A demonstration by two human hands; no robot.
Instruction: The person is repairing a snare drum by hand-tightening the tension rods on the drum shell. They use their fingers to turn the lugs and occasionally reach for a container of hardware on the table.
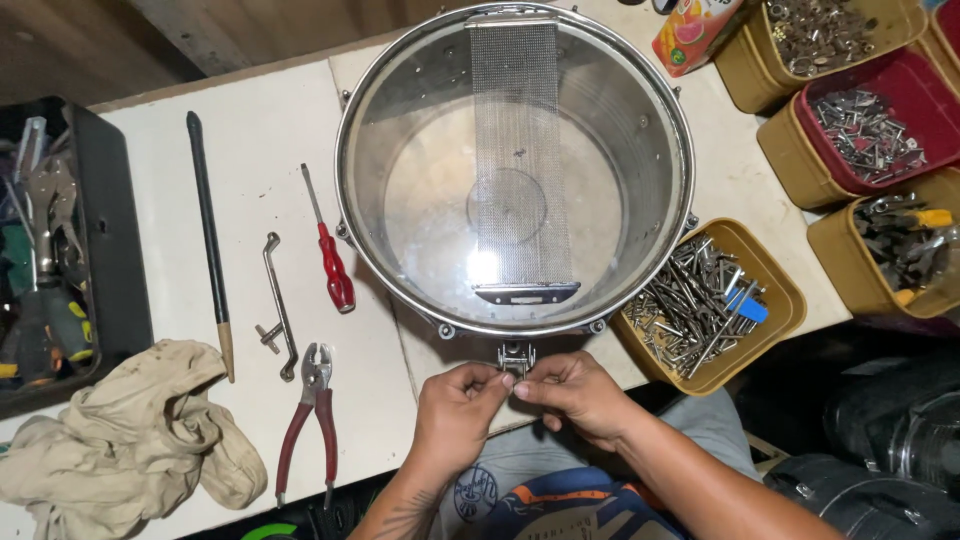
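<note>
Down at the counter's (260, 140) near edge, both hands pinch the small metal clamp (516, 356) on the drum's (515, 165) rim: left hand (455, 408) and right hand (580, 393) closed, fingertips meeting on it. Pliers (312, 415), screwdriver (330, 250) and rag (130, 440) lie left; a bin of hardware (710, 305) sits right.

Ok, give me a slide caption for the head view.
Both hands, left hand and right hand, pinch a small metal fitting on the snare drum rim.
</note>
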